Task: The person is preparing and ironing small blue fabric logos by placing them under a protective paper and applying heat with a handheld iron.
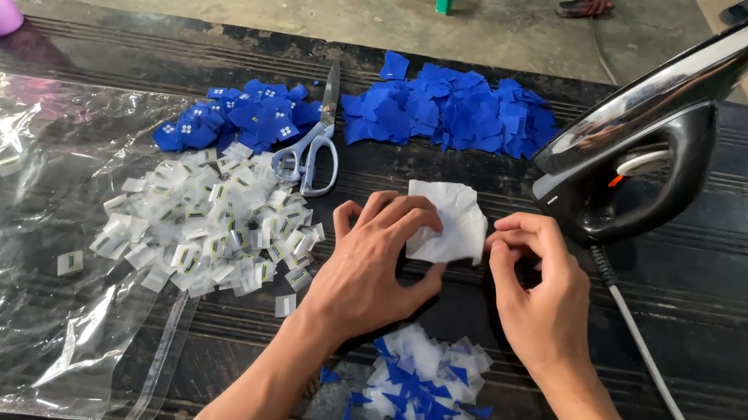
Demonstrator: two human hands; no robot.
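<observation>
Hands met over a small white square of fabric point(446, 220) on the dark ribbed mat point(738, 332), the left hand point(373, 260) pressing it with spread fingers and the right hand point(537, 293) pinching its edge. Beside them stood a black upright iron point(642, 149), grey-handled scissors point(311, 151), and heaps of blue fabric squares point(451, 112) and white scraps point(210, 223).
</observation>
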